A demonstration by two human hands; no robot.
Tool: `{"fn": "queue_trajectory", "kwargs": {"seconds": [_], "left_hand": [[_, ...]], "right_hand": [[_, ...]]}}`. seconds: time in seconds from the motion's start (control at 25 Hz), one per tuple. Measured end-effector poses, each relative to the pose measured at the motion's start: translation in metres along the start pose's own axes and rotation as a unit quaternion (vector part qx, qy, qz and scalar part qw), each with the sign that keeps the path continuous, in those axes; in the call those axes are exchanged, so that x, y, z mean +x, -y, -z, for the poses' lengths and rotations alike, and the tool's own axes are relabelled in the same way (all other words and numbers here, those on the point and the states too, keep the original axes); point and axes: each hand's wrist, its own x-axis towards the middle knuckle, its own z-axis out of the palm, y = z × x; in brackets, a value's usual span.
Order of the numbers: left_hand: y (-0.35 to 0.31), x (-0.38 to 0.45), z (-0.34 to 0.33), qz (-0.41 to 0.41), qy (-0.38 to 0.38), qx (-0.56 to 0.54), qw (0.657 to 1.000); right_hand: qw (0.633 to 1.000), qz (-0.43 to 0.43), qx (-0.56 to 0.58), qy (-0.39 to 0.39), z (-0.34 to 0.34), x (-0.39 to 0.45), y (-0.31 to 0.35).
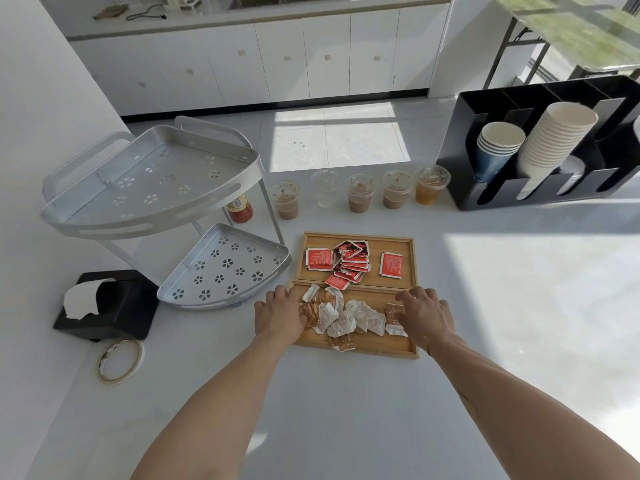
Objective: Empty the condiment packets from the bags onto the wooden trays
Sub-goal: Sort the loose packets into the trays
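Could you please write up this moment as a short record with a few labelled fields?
near tray: brown and white packets in a loose heap
far tray: red packets, some stacked
left hand: on the heap's left edge, touching packets
right hand: on the heap's right edge, touching packets
bags: none in view
behind trays: five lidded cups in a row

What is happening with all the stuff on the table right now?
Far wooden tray: holds red packets, some piled, some lying apart.
Near wooden tray: holds brown and white packets in a loose heap.
Left hand: on the heap's left end.
Right hand: on the heap's right end.
Five plastic cups: upright, lidded.
Paper cups: stacked in a black holder.
Metal shelf rack: upright.
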Motion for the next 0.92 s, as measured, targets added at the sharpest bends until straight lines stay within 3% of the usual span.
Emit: {"fn": "queue_trajectory", "kwargs": {"seconds": [0.4, 0.92], "left_hand": [[0.041, -0.071, 0.0, 0.061, 0.053, -0.08, 0.993], [0.221, -0.202, -0.018, 0.214, 0.094, -0.114, 0.966]], "right_hand": [[0.994, 0.104, -0.005, 0.023, 0.007, -0.039, 0.058], [0.962, 0.253, -0.075, 0.067, -0.015, -0.088, 0.215]]}}
